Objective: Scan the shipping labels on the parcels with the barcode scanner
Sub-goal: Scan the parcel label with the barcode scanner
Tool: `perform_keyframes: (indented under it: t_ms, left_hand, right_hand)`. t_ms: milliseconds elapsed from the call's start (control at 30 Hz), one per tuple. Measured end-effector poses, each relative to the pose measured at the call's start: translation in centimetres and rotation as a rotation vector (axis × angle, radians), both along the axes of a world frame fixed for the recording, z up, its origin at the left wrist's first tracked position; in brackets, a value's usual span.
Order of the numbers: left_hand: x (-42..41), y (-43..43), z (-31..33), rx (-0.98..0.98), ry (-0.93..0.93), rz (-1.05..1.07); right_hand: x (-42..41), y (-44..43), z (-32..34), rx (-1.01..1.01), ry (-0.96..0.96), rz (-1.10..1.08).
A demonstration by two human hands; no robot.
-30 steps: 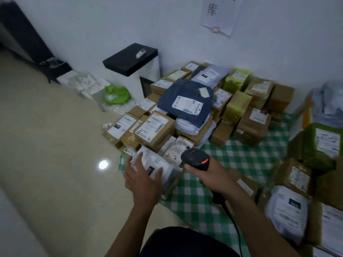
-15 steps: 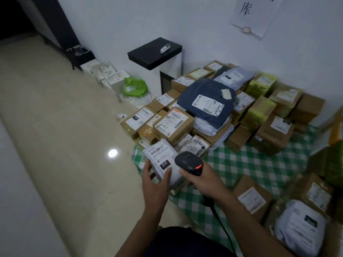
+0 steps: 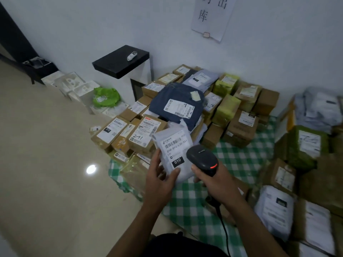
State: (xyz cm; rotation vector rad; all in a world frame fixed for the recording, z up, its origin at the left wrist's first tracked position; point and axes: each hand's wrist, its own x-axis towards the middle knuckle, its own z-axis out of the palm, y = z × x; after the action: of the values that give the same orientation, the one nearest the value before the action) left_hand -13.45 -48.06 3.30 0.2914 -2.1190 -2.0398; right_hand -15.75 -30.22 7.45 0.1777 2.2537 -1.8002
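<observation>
**White mailer up in my left hand, scanner aimed at its label**

My left hand (image 3: 159, 182) holds a white plastic mailer parcel (image 3: 182, 171) by its lower left corner: my fingers (image 3: 155, 161) curl behind its edge and my thumb presses on the front. The parcel is lifted off the pile and tilted, with its shipping label (image 3: 174, 145) facing me. The label shows a barcode, the code 010-010-L30-551 and a black patch reading 010.

My right hand (image 3: 217, 184) is wrapped tight round the handle of the black barcode scanner (image 3: 202, 158). Its head sits just beside the parcel's lower right corner and points towards the label. A red light glows on the back of the head. The scanner's black cable (image 3: 222, 227) trails down past my right forearm.

Below both hands lies a green checked cloth (image 3: 241, 160) spread on the pale tiled floor (image 3: 46, 164). Just behind the lifted parcel sits a cardboard box marked 241 (image 3: 146, 132) among other labelled boxes. A navy blue mailer (image 3: 167, 97) lies on top of that heap. More boxes and white mailers crowd the cloth to my right. Against the white wall stands a black-topped stand (image 3: 120, 60), and a paper sign (image 3: 211, 15) hangs above the parcels.
</observation>
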Motion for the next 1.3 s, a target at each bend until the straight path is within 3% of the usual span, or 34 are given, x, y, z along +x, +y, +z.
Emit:
perform_keyframes:
  t_ms: [333, 633, 933, 1300]
  left_hand:
    - [-9.1, 8.6, -1.2, -0.054, 0.147, -0.439]
    - [-12.4, 12.6, -5.1, -0.164, 0.133, -0.486]
    - [-12.7, 12.9, -5.7, -0.156, 0.172, -0.498]
    - [-11.8, 14.5, -5.3, -0.106, 0.091, -0.575]
  right_hand:
    - [0.7, 7.5, 3.9, 0.081, 0.037, -0.228]
    - [1.8, 9.9, 4.3, 0.110, -0.028, -0.313]
    - [2.3, 10.7, 4.4, 0.093, -0.044, -0.296]
    - [3.2, 12.5, 4.3, 0.047, -0.024, -0.278]
